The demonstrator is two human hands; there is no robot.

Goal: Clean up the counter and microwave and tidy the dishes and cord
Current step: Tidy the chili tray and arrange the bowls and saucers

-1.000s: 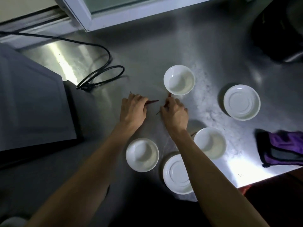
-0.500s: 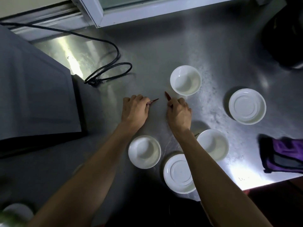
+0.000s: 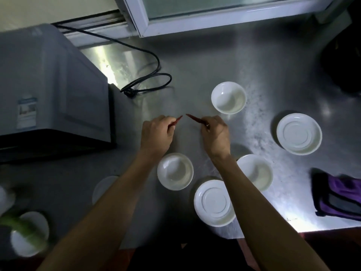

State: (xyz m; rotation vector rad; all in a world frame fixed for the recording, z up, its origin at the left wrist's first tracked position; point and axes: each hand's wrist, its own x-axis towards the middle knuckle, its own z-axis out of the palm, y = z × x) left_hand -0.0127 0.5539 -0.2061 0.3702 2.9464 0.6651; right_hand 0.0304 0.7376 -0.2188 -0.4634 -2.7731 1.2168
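On the steel counter [image 3: 205, 61] my left hand [image 3: 157, 134] pinches a thin red stick-like piece [image 3: 178, 120], and my right hand [image 3: 215, 133] pinches a second red piece [image 3: 193, 118]. Their tips nearly meet between my hands. White bowls sit beyond my right hand [image 3: 228, 97], below my left hand [image 3: 175, 171] and right of my right forearm [image 3: 257, 173]. Upturned white saucers lie at the right [image 3: 298, 133] and near the front edge [image 3: 212, 204]. The grey microwave [image 3: 48, 89] stands at the left, its black cord [image 3: 144, 83] looped on the counter beside it.
A purple cloth [image 3: 340, 198] lies at the right edge. A dark appliance [image 3: 343, 55] stands at the back right. A window frame [image 3: 214, 18] runs along the back. At the lower left are more white dishes [image 3: 29, 231], one holding something green, blurred.
Both hands have lifted the red pieces so their tips point toward each other. The view has shifted, bringing the microwave and lower-left dishes into sight.
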